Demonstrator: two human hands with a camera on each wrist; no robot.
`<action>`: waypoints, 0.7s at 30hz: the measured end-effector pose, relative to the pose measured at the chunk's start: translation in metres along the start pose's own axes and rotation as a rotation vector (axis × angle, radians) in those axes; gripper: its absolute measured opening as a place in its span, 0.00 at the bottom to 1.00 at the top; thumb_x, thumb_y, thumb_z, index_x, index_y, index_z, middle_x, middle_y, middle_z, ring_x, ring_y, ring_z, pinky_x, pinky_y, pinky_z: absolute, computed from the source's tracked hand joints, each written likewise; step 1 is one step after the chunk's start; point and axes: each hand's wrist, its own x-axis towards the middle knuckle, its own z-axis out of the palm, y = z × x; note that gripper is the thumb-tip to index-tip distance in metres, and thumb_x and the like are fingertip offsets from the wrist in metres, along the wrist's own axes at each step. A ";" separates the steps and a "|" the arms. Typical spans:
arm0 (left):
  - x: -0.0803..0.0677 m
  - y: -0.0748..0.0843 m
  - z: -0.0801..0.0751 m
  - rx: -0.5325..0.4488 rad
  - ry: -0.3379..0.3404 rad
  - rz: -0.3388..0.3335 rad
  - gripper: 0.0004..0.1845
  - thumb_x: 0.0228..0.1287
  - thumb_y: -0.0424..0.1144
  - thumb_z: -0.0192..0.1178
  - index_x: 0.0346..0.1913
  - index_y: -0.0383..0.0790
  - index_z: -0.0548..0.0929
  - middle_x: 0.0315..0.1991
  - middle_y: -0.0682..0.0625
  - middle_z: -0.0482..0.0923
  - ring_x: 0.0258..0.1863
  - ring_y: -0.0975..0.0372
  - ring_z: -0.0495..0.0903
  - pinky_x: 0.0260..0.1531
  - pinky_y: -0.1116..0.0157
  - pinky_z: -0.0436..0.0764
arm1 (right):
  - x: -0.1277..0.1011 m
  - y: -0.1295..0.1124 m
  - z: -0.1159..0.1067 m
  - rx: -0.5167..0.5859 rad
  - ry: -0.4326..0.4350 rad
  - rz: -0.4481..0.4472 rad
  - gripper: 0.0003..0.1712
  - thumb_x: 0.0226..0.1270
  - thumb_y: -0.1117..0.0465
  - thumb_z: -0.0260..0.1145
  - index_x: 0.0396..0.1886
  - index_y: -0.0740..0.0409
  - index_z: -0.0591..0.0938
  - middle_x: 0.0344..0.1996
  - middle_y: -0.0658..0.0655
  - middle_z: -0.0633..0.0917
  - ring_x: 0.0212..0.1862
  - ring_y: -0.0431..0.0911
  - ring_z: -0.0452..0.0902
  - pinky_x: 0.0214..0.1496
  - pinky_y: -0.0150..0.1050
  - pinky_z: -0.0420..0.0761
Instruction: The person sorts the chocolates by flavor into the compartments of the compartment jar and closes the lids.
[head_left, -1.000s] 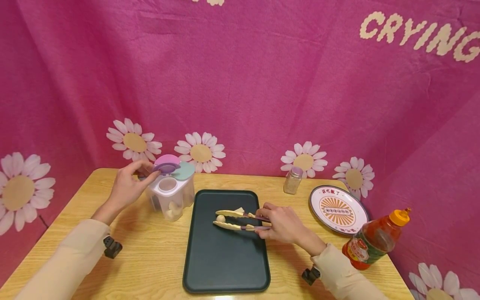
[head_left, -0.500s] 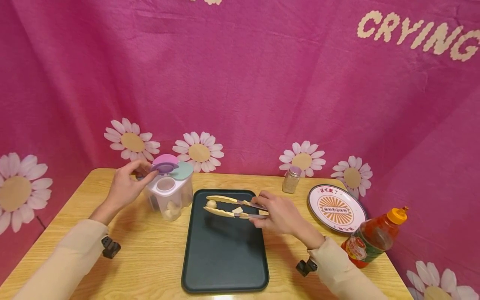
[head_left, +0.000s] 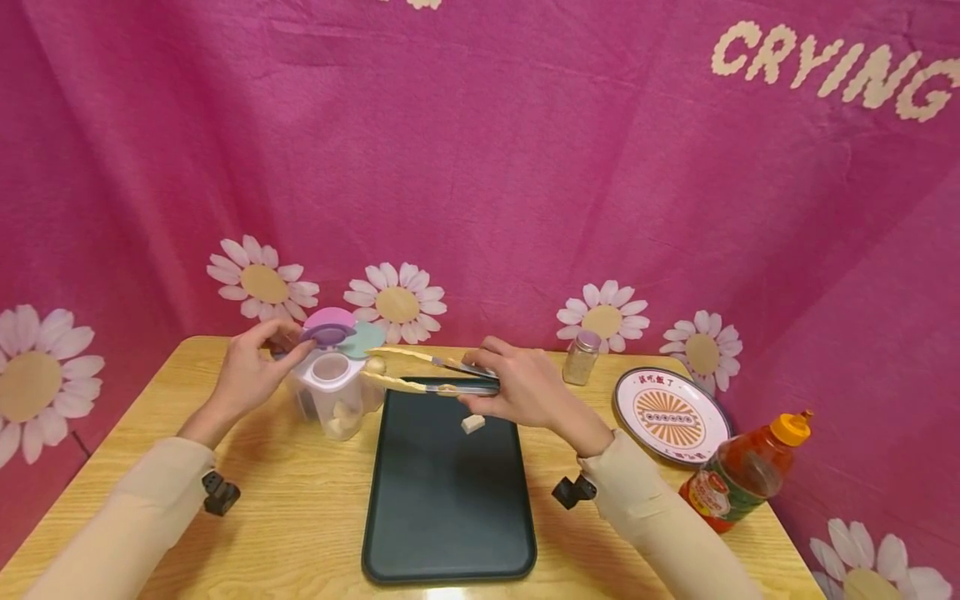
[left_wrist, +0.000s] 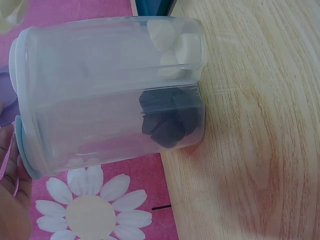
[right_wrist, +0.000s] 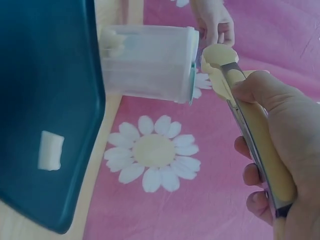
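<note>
My left hand (head_left: 251, 367) pinches the raised purple lid (head_left: 327, 335) of a clear, sectioned storage container (head_left: 341, 400). Beneath that lid a round opening shows. Pale chunks (left_wrist: 187, 50) lie in one section and dark pieces (left_wrist: 170, 117) in another, seen from the left wrist. My right hand (head_left: 528, 383) grips yellow-tipped tongs (head_left: 420, 387), which hold a pale ball (head_left: 376, 365) between their ends, just right of the opening. Below the right hand, a small white block (head_left: 473, 423) sits on the dark tray (head_left: 450, 508).
The container also has pink (head_left: 330, 317) and mint lids (head_left: 366, 340). A capped glass jar (head_left: 582, 358) stands at the back. To the right are a patterned plate (head_left: 671, 415) and a red sauce bottle (head_left: 742, 475). A pink floral cloth (head_left: 480, 167) hangs behind the table.
From over the tray, the right hand has carried the tongs and pale ball left and away from me, up to the container. The white block stayed on the tray. My left hand kept the lid raised.
</note>
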 end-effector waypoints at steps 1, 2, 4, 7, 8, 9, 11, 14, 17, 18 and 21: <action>0.000 0.000 0.000 -0.001 0.000 0.001 0.08 0.67 0.33 0.71 0.46 0.35 0.85 0.37 0.43 0.85 0.34 0.75 0.74 0.39 0.82 0.74 | 0.004 -0.001 0.000 -0.004 -0.002 -0.003 0.25 0.60 0.44 0.78 0.52 0.51 0.88 0.37 0.49 0.83 0.26 0.37 0.73 0.24 0.28 0.65; 0.000 0.000 0.000 0.000 0.000 0.002 0.08 0.67 0.33 0.71 0.46 0.35 0.85 0.37 0.43 0.84 0.34 0.76 0.74 0.39 0.81 0.74 | 0.008 -0.002 0.001 -0.007 -0.007 -0.003 0.25 0.60 0.44 0.78 0.53 0.51 0.88 0.37 0.49 0.83 0.26 0.37 0.72 0.24 0.28 0.64; 0.000 -0.001 -0.001 0.004 -0.001 0.004 0.08 0.67 0.33 0.71 0.46 0.35 0.85 0.37 0.44 0.84 0.34 0.76 0.74 0.39 0.81 0.75 | 0.016 -0.004 0.003 -0.010 -0.023 -0.003 0.25 0.60 0.43 0.78 0.54 0.50 0.88 0.37 0.49 0.83 0.25 0.36 0.71 0.23 0.28 0.63; 0.000 -0.001 -0.001 0.009 -0.002 0.005 0.08 0.67 0.33 0.71 0.45 0.35 0.85 0.37 0.45 0.84 0.34 0.76 0.74 0.39 0.80 0.75 | 0.027 -0.008 0.007 -0.007 -0.046 -0.005 0.26 0.61 0.43 0.77 0.55 0.49 0.88 0.36 0.49 0.82 0.25 0.36 0.70 0.22 0.28 0.60; 0.000 -0.001 -0.001 0.007 -0.003 0.007 0.08 0.67 0.33 0.71 0.45 0.35 0.85 0.37 0.45 0.84 0.34 0.76 0.74 0.40 0.80 0.76 | 0.030 -0.009 0.008 -0.007 -0.052 -0.006 0.26 0.61 0.43 0.77 0.55 0.49 0.88 0.36 0.49 0.82 0.24 0.37 0.70 0.22 0.28 0.60; 0.000 -0.001 -0.001 0.009 -0.003 0.009 0.08 0.67 0.33 0.71 0.45 0.35 0.85 0.37 0.45 0.84 0.34 0.76 0.74 0.40 0.80 0.76 | 0.033 -0.009 0.009 -0.009 -0.057 -0.006 0.26 0.61 0.43 0.77 0.56 0.49 0.88 0.35 0.49 0.82 0.24 0.37 0.69 0.22 0.29 0.59; 0.000 -0.001 -0.001 0.004 -0.002 0.014 0.08 0.67 0.32 0.71 0.45 0.35 0.85 0.37 0.44 0.85 0.34 0.76 0.74 0.40 0.79 0.76 | 0.038 -0.010 0.012 -0.011 -0.062 -0.007 0.27 0.61 0.43 0.77 0.57 0.49 0.88 0.35 0.50 0.82 0.24 0.37 0.69 0.21 0.29 0.59; 0.000 -0.001 -0.001 -0.001 0.003 0.023 0.07 0.66 0.32 0.71 0.44 0.35 0.85 0.36 0.45 0.85 0.34 0.76 0.74 0.39 0.78 0.77 | 0.044 -0.012 0.015 -0.019 -0.064 -0.007 0.28 0.61 0.42 0.76 0.57 0.49 0.88 0.38 0.49 0.84 0.26 0.37 0.72 0.23 0.29 0.63; 0.001 -0.001 -0.001 -0.001 0.011 0.028 0.07 0.66 0.31 0.72 0.44 0.35 0.85 0.35 0.48 0.84 0.33 0.76 0.74 0.39 0.77 0.77 | 0.048 -0.012 0.017 -0.015 -0.068 -0.005 0.28 0.61 0.42 0.77 0.57 0.49 0.88 0.43 0.50 0.87 0.29 0.38 0.77 0.25 0.29 0.68; 0.001 -0.001 0.000 0.000 0.014 0.029 0.07 0.65 0.31 0.72 0.43 0.36 0.85 0.34 0.49 0.84 0.33 0.76 0.74 0.39 0.77 0.77 | 0.049 -0.012 0.018 -0.013 -0.070 -0.005 0.28 0.61 0.42 0.77 0.57 0.49 0.88 0.44 0.50 0.87 0.30 0.38 0.78 0.25 0.29 0.69; 0.001 -0.002 0.000 -0.006 0.024 0.037 0.07 0.65 0.31 0.73 0.43 0.36 0.85 0.34 0.48 0.84 0.33 0.77 0.75 0.38 0.76 0.77 | 0.051 -0.012 0.020 0.001 -0.077 0.001 0.27 0.61 0.42 0.77 0.57 0.49 0.88 0.44 0.51 0.88 0.31 0.39 0.79 0.26 0.29 0.70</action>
